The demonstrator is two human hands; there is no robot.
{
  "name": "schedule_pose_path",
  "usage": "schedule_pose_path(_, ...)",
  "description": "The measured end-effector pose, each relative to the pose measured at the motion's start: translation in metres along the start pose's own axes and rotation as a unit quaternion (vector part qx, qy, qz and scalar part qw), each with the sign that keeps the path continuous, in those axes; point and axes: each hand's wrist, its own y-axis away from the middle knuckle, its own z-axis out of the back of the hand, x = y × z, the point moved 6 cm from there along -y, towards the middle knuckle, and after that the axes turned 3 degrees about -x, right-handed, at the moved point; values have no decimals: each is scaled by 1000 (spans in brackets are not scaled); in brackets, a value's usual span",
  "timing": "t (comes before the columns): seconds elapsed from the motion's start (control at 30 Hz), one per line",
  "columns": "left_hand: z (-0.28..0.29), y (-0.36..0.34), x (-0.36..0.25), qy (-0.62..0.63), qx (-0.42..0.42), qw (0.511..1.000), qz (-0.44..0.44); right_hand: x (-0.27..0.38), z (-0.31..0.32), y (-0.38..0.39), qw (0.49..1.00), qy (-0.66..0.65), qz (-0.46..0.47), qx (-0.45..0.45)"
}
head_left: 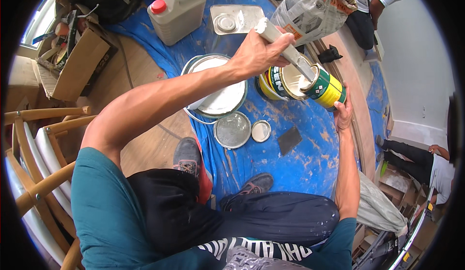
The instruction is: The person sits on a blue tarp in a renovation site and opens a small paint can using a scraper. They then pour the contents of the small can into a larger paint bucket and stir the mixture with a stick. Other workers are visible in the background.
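My left hand point(259, 52) is closed around a flat, paint-smeared stirring stick point(294, 55), its lower end in the mouth of a small green and yellow paint can point(325, 88). My right hand point(344, 111) grips that can near its base, tilting it toward a larger open paint can point(265, 87) with whitish paint inside. Left of the larger can stands a wide bucket point(224, 98) of white paint, partly covered by my left forearm. In front of these lie a big round lid point(232, 130), a small round lid point(261, 131) and a dark square sheet point(289, 140).
Blue sheeting point(310, 168) covers the floor. Behind the cans are a jerrycan point(178, 17) with a red cap, a rectangular lid point(249, 15) and a full sack point(310, 13). A cardboard box point(82, 66) and wooden chairs point(46, 190) stand left. Two other people are at the right.
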Motion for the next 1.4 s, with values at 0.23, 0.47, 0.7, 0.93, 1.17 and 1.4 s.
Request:
schedule_pose_path(0.23,-11,1,-60,-224,-37,970,-87,19,-12,-8,994,97,46,-8)
schedule_pose_path(0.47,-15,1,-101,-273,-16,954,-124,18,-22,1,997,79,24,10)
schedule_pose_path(0.7,20,-10,-118,-224,-47,968,-105,20,-17,-2,997,74,19,14)
schedule_pose_path(0.93,13,-1,-146,-286,29,950,-118,28,-18,-1,997,76,18,15)
schedule_pose_path(1.17,0,-11,-134,-513,16,824,-238,28,-17,-1,997,68,12,17)
schedule_pose_path(1.4,-6,1,-150,-291,-12,946,-140,29,-14,0,997,73,2,12)
